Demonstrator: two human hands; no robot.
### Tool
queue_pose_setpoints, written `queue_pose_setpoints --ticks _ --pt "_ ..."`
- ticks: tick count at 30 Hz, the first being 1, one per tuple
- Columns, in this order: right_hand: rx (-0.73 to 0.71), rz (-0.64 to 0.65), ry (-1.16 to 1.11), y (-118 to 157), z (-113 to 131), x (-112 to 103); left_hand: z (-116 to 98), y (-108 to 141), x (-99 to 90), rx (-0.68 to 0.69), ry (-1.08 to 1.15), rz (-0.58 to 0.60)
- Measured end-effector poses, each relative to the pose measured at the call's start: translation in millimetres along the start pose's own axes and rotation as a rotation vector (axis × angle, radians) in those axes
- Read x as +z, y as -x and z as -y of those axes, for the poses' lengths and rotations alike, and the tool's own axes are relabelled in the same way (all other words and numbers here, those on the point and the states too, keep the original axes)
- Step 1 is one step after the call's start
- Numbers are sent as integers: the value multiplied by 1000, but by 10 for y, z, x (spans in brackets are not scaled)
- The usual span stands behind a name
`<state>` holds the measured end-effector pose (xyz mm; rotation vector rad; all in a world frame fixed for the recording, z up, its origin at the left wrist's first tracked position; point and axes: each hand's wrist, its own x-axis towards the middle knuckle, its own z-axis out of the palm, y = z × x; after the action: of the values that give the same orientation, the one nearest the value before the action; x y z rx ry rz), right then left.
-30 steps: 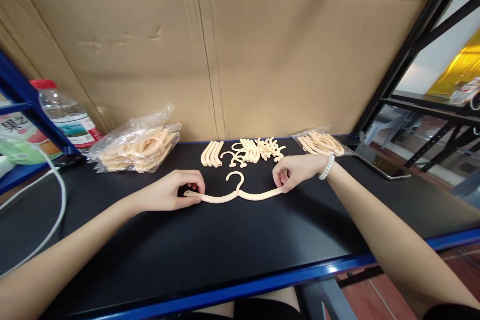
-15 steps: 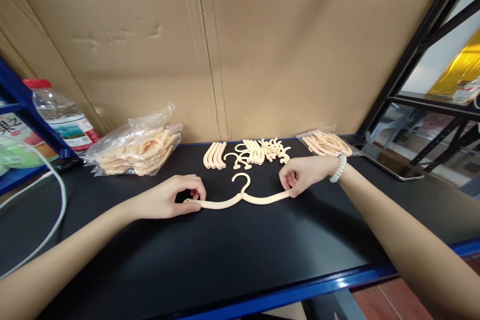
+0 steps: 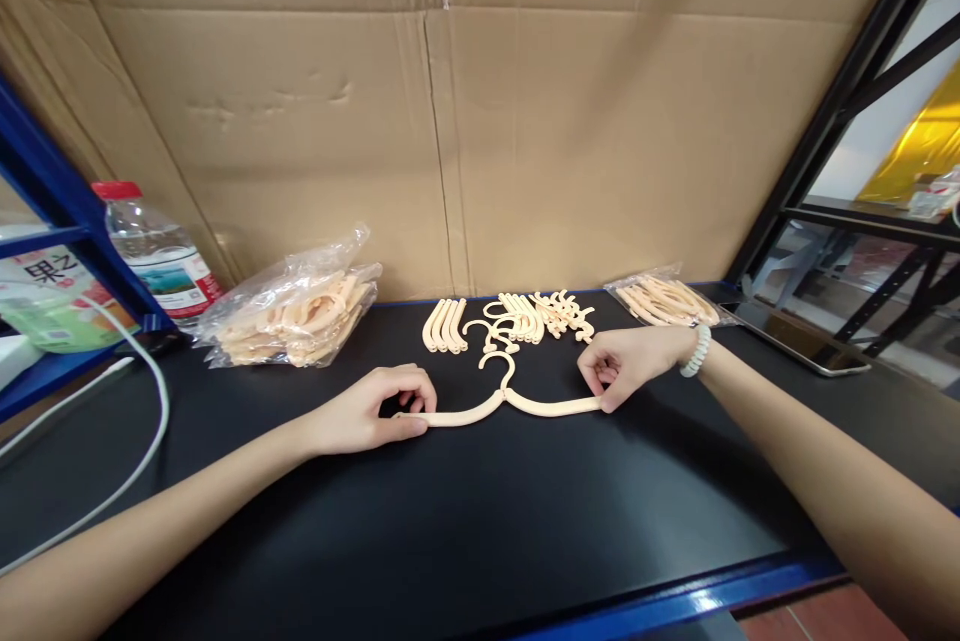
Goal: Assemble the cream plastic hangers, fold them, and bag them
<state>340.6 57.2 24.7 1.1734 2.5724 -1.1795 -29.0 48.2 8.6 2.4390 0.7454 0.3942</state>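
Note:
A cream plastic hanger (image 3: pixel 469 415) lies on the black table (image 3: pixel 450 521), its hook pointing away from me. My left hand (image 3: pixel 382 409) pinches the end of its left arm. The end of the right arm is between the thumb and fingers of my right hand (image 3: pixel 626 366), which has a pale beaded band at the wrist. Behind the hanger are a row of loose curved arm pieces (image 3: pixel 445 326), another group of arm pieces (image 3: pixel 523 318) and a pile of small hook pieces (image 3: pixel 559 312).
At the back left lies a clear bag of cream parts (image 3: pixel 292 316), near a red-capped bottle (image 3: pixel 161 256) and a white cable (image 3: pixel 161 411). A second bag (image 3: pixel 664 298) and a dark tablet-like device (image 3: pixel 795 336) sit at the back right. Cardboard (image 3: pixel 300 141) stands behind.
The view has shifted, so everything appears farther right and slightly lower. Both hands still hold the hanger's ends, and its hook now appears closer to the loose pieces behind it.

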Motion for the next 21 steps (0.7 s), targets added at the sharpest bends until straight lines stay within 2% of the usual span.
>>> queue_pose_setpoints --ticks 15,21 --pt "32 -10 -24 -4 6 -2 21 38 25 -11 18 -68" --pt "68 -48 -45 -11 50 11 28 38 61 -34 -10 -145"
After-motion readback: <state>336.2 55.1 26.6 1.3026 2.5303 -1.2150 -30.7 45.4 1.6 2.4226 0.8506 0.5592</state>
